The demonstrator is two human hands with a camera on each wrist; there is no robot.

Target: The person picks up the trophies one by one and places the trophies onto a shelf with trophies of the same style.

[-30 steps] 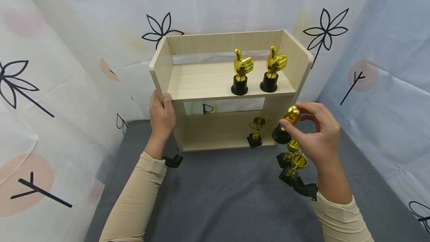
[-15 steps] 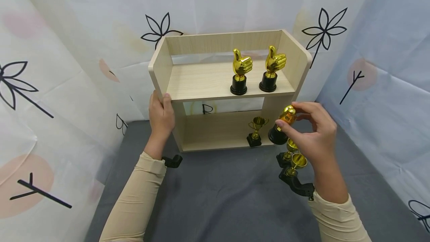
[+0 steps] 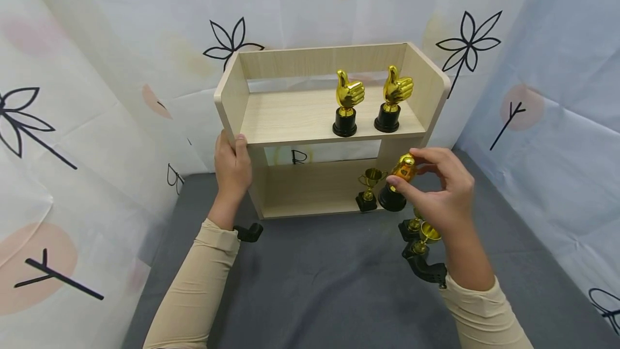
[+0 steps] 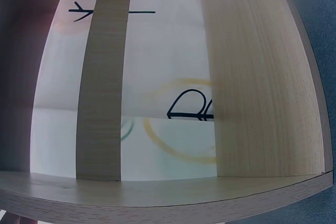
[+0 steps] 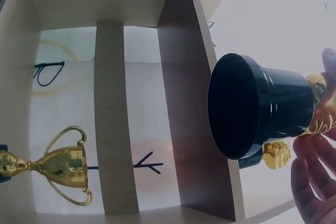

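A light wooden two-tier shelf [image 3: 290,120] stands on the grey cloth. My left hand [image 3: 233,168] grips its left side panel. My right hand [image 3: 438,187] pinches a gold thumbs-up trophy [image 3: 396,183] with a round black base [image 5: 257,111], held tilted in the air in front of the shelf's lower right. Two more thumbs-up trophies [image 3: 347,103] [image 3: 392,98] stand on the top shelf at the right. A small gold cup trophy [image 3: 370,188] [image 5: 58,167] stands on the lower shelf. The left wrist view shows only the shelf's inside [image 4: 257,93].
Two small gold cup trophies [image 3: 420,231] stand on the grey cloth under my right hand. White sheets printed with black flowers [image 3: 97,69] close in the space at the back and both sides. The grey cloth [image 3: 319,284] stretches toward me.
My right hand has carried the thumbs-up trophy left and slightly down, toward the shelf's lower opening. My left hand has kept its grip on the side panel.
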